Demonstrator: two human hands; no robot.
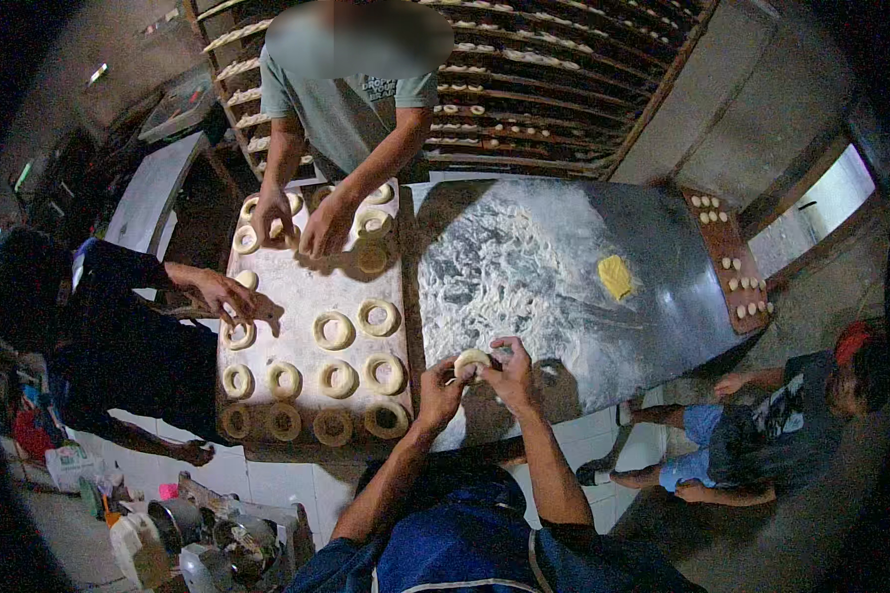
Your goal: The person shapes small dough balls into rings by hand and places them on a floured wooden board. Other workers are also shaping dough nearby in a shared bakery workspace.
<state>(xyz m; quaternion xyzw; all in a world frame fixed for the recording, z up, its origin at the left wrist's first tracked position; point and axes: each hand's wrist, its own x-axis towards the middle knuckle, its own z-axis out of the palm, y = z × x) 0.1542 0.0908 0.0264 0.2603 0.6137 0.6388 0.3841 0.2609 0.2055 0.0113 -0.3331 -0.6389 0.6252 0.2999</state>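
Observation:
Between my two hands I hold a small pale dough ring (472, 358) above the near edge of a floured steel table (663, 217). My left hand (441, 391) pinches its left side, and my right hand (512, 378) grips the right side with one finger raised. Just left of my hands lies a wooden board (297, 272) bearing several dough rings, with one ring (385, 373) closest to me. The fingertips are partly hidden by the dough and by each other.
A yellow lump (615, 278) sits on the table. At the right end is a board (730, 245) of small dough pieces. A co-worker (351, 109) opposite and another person's hand (222, 295) reach over the left board. Someone else (761, 425) is at the right. Racks (554, 74) stand behind.

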